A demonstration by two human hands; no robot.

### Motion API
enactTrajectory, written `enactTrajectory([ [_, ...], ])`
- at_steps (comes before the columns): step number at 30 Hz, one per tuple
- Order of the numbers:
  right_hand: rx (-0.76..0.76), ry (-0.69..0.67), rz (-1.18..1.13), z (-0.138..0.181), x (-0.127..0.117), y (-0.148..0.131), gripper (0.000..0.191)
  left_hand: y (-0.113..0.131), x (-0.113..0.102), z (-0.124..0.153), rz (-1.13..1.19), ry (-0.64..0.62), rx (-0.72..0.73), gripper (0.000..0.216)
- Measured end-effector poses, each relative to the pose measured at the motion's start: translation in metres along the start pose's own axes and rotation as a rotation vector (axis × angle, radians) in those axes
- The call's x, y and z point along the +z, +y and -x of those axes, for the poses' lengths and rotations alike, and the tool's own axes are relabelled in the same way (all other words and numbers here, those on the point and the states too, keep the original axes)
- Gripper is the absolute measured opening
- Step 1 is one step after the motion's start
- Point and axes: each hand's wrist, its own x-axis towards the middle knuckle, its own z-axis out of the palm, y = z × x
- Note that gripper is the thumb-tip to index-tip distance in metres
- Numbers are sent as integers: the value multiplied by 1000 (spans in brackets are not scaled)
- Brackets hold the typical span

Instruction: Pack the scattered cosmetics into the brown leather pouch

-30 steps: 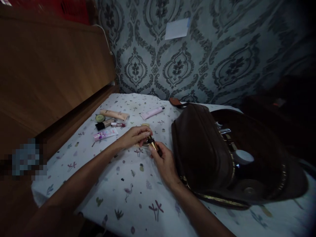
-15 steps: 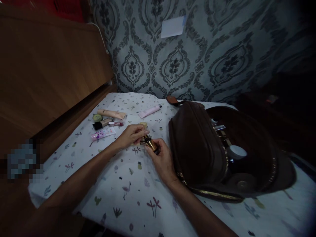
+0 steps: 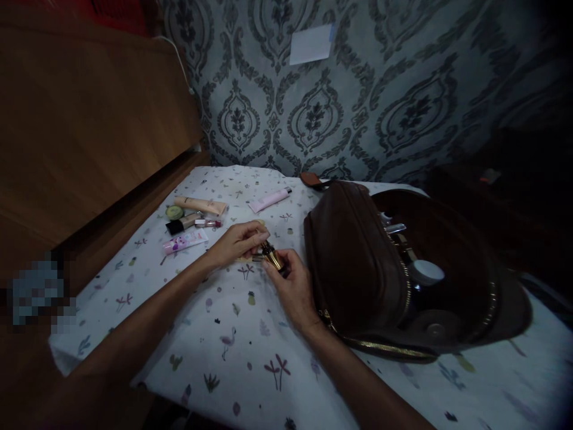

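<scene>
My right hand is closed around the lower end of a small gold-and-black cosmetic tube, which is tilted. At its upper end, the fingers of my left hand are pinched together, hiding that part. Whether the tube is a lipstick or a little bottle, I cannot make out. Some pale, thin items partly show beneath my left hand. Left of it lie a pink printed tube, a lip gloss, a black-capped foundation tube, a beige tube and a round green pot.
A brown leather bag, unzipped, stands at the right with a white-lidded jar and other items inside. Farther back lies a pale pink tube. The patterned cloth borders a wooden cabinet and a papered wall.
The view has shifted slightly. My left fingers sit a little farther up the tube, and more of its black and gold middle shows between my hands.
</scene>
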Motion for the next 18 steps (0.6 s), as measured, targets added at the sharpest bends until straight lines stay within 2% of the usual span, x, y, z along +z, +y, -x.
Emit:
enactTrajectory([
  [4,-1,6,10,0,0,-1,24,1,-2,1,-14,-19,29,46],
  [10,12,-23,11,-1,-1,-1,23,-5,-1,-1,31,22,25,41],
  [18,7,-7,20,0,0,2,27,-6,-4,-3,188,-23,6,44],
])
